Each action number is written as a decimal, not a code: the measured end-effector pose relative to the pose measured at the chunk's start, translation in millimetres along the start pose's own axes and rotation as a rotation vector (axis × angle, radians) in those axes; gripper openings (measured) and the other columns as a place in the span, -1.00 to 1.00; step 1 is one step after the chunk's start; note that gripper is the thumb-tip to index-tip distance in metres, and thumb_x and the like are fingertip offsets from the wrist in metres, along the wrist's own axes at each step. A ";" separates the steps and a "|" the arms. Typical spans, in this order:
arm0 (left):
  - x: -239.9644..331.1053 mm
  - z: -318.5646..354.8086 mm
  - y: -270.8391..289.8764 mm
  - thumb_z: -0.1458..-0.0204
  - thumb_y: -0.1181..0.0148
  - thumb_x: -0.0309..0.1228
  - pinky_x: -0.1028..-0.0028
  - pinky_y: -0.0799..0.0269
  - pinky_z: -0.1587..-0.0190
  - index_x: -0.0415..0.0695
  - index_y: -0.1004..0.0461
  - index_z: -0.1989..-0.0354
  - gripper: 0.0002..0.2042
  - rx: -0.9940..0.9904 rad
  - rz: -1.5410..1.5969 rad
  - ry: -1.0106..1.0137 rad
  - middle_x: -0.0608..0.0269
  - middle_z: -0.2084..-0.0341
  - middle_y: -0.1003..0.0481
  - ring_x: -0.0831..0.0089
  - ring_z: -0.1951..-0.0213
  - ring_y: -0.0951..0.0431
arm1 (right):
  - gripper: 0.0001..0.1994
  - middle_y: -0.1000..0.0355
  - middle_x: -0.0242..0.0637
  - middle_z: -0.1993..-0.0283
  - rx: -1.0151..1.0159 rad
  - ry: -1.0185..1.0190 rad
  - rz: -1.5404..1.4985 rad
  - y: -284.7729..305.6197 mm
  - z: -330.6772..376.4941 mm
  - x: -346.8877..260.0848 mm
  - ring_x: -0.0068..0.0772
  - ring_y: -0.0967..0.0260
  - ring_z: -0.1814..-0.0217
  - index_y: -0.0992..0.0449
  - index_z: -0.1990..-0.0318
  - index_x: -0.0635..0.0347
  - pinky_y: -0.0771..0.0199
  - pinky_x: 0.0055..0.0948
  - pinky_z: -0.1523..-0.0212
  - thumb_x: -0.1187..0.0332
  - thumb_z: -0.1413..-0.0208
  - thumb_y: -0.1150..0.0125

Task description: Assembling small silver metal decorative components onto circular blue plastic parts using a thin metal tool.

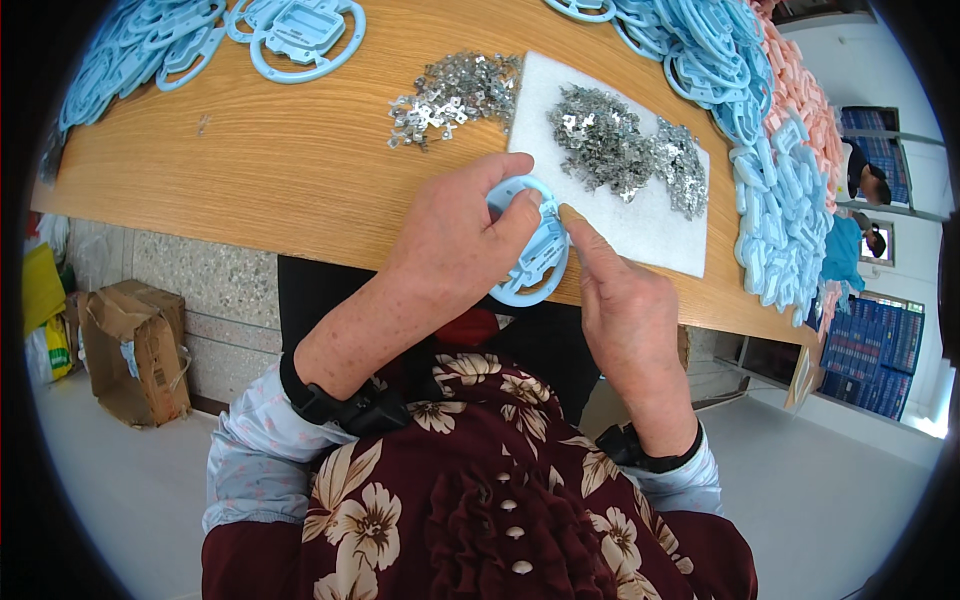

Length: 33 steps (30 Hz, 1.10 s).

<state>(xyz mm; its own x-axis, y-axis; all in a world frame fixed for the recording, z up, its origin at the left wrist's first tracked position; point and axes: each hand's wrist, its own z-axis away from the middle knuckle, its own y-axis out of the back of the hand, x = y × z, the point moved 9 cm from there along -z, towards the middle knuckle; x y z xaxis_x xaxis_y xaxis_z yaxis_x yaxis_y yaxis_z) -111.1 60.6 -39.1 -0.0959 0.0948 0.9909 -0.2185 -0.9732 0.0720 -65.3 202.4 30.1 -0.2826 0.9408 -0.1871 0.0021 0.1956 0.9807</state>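
Observation:
My left hand [455, 225] is closed on a light blue plastic toy steering wheel [537, 262], thumb across its face and fingers behind the far rim. The wheel is tilted at the table's near edge, above my lap. My right hand [628, 300] has its index fingertip against the wheel's upper right rim, with the other fingers curled. Whatever lies under that fingertip or by the hidden thumb cannot be made out. Just beyond the hands, small silvery metal pieces [605, 140] are heaped on a white foam sheet [540, 100]. Another loose pile of metal pieces [455, 95] sits left of the sheet.
Blue steering wheels [305, 40] lie at the far left beside a larger stack [150, 45]. More blue wheels [700, 60], blue parts [780, 215] and pink parts [800, 100] crowd the right side. A cardboard box [135, 350] stands on the floor at left. People [865, 180] are in the right background.

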 end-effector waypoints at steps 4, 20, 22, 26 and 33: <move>2.2 1.1 0.7 -0.26 -0.15 -0.34 0.50 -0.55 0.23 -0.36 -0.44 -0.19 -0.59 0.020 -0.077 -0.021 0.08 0.24 -0.62 0.54 0.27 -0.61 | -0.47 -0.52 -0.19 0.49 -0.021 0.013 0.140 -2.2 0.7 -7.8 -0.08 -0.53 0.50 -0.48 -0.26 0.00 -0.53 -0.16 0.46 0.52 -0.07 -0.19; 3.0 3.4 -2.2 -0.28 -0.12 -0.41 0.53 -0.48 0.03 -0.33 -0.39 -0.26 -0.59 -0.057 0.260 -0.015 0.20 0.10 -0.59 0.59 0.09 -0.54 | -0.70 -0.45 -0.25 0.53 0.031 -0.179 -0.701 1.8 -5.4 40.8 -0.45 -0.45 0.47 -0.47 -0.07 0.20 -0.42 -0.39 0.42 0.21 -0.35 -0.17; 4.7 8.8 -7.9 -0.29 -0.11 -0.42 0.51 -0.47 -0.01 -0.31 -0.38 -0.28 -0.58 -0.114 0.355 0.005 0.22 0.06 -0.57 0.59 0.05 -0.53 | -0.73 -0.39 -0.42 0.52 -0.090 -0.424 -1.225 -29.2 7.1 44.9 -0.64 -0.28 0.52 -0.47 -0.03 0.19 -0.28 -0.53 0.50 0.20 -0.38 -0.14; 18.8 19.5 -13.0 -0.29 -0.09 -0.44 0.50 -0.46 -0.04 -0.27 -0.35 -0.30 -0.58 -0.159 0.178 -0.093 0.21 0.00 -0.54 0.55 0.05 -0.53 | -0.77 -0.26 -0.62 0.52 -0.176 -0.477 -1.588 -41.4 14.3 40.1 -0.83 -0.03 0.60 -0.48 0.08 0.15 0.03 -0.67 0.61 0.18 -0.41 -0.09; 50.7 20.7 -31.0 -0.35 0.06 -0.35 0.49 -0.51 0.08 -0.23 -0.31 -0.32 -0.59 -0.209 -0.406 -0.572 0.14 0.09 -0.52 0.33 0.17 -0.60 | -0.76 -0.31 -0.62 0.49 -0.188 -0.367 -1.554 -21.6 16.2 39.7 -0.80 -0.10 0.54 -0.48 0.06 0.19 -0.09 -0.70 0.53 0.20 -0.43 -0.05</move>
<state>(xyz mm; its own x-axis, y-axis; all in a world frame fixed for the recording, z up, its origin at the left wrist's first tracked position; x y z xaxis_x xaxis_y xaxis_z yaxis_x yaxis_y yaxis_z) -89.1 91.3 11.2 0.5422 0.2597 0.7991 -0.3149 -0.8189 0.4798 -61.0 240.1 0.5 0.3357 -0.1096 -0.9356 -0.1728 0.9692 -0.1756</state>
